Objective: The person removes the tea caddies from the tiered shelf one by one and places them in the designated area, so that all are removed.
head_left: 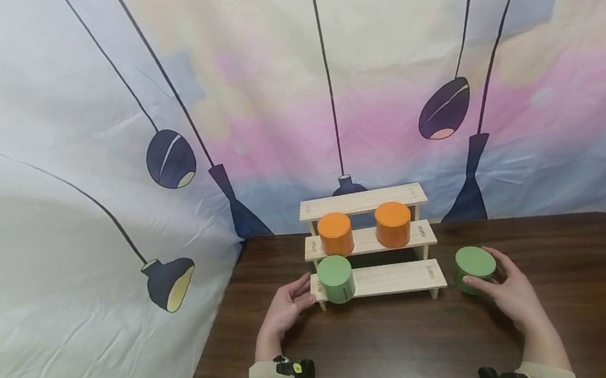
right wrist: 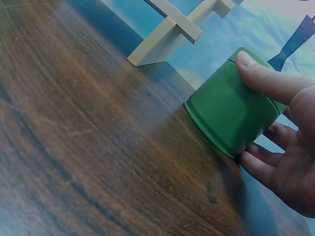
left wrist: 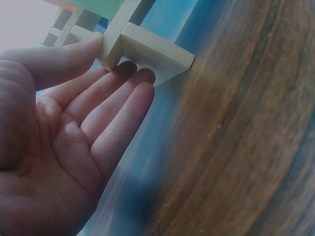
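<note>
A three-step wooden rack (head_left: 394, 279) stands on the table. My left hand (head_left: 287, 309) touches the left end of its lowest step with thumb and fingertips; in the left wrist view the fingers look mostly straight, beside the rack's leg (left wrist: 157, 45). On that step, at the left, sits a green cylindrical canister (head_left: 336, 280). Two orange canisters (head_left: 335, 234) stand apart on the middle step. To the right of the rack, my right hand (head_left: 512, 290) grips a second green canister (right wrist: 229, 105) between thumb and fingers. Whether its base touches the table cannot be told.
Behind the table (head_left: 395, 344) hangs a cloth backdrop (head_left: 283, 93) printed with dark lamps, close to the rack's back. The rack's top step (head_left: 361, 201) is bare wood. Dark wooden table surface extends in front and to the right.
</note>
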A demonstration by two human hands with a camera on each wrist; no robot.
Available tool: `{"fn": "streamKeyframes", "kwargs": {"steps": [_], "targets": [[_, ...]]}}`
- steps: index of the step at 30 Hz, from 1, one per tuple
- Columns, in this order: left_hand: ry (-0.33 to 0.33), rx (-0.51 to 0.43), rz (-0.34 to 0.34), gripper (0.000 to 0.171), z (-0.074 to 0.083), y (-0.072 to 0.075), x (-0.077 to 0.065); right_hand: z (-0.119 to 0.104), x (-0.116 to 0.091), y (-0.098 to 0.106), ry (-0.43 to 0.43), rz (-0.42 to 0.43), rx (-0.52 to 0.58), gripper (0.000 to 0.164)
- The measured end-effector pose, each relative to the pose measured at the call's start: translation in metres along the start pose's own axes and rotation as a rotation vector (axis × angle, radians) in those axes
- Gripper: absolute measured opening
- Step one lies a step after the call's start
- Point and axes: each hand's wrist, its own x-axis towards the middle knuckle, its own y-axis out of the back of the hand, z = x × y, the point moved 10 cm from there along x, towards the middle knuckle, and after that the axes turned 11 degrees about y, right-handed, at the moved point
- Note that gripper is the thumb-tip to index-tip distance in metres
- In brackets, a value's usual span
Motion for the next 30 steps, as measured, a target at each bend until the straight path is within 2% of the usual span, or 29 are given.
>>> {"fn": "streamKeyframes", "kwargs": {"steps": [18,25,30], "targets": [[-0.047,-0.005,-0.005,0.065,0.003,-0.002,-0.003,-0.003,0.0,-0.001,0.01,-0.017,-0.038,0.113],[-0.041,0.003,-0.003,0.064,0.003,-0.001,-0.004,-0.004,0.0,-0.001,0.002,-0.033,-0.053,0.116],[-0.041,0.006,-0.011,0.063,0.006,-0.002,-0.004,-0.013,0.001,0.005,0.026,-0.035,-0.127,0.119]]}}
